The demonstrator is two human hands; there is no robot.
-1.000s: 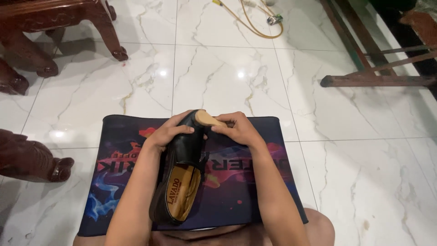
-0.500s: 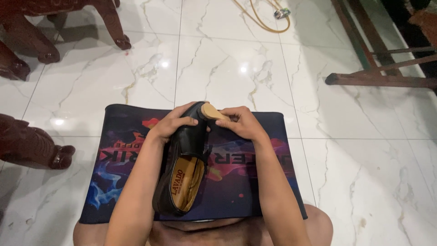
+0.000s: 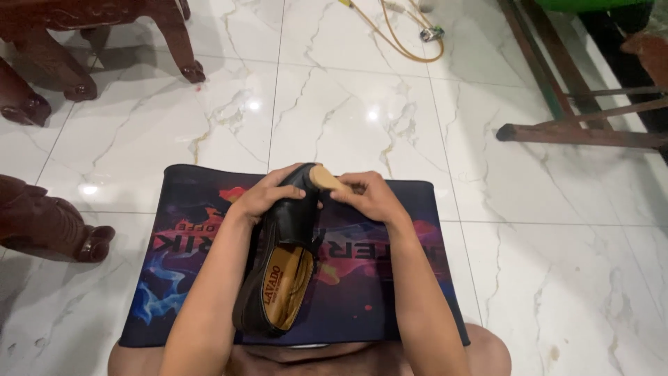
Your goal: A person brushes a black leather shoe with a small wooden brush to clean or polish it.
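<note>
I hold the black leather shoe [image 3: 282, 268] tilted above the dark printed mat [image 3: 390, 292] on the marble floor [image 3: 334, 118], its tan insole facing up and its toe pointing away from me. My left hand [image 3: 268, 197] is curled over the toe, fingers closed on the leather to brace it. My right hand [image 3: 369, 197] is closed around a small tan wooden-backed brush [image 3: 325, 177], which rests against the toe. To do this step well, I judge that the left grip should remain firm so the shoe does not twist, and that the brush should work in short, even strokes at light pressure, with the shoe kept over the mat. Carved wooden furniture legs [image 3: 76, 237] stand well apart.
</note>
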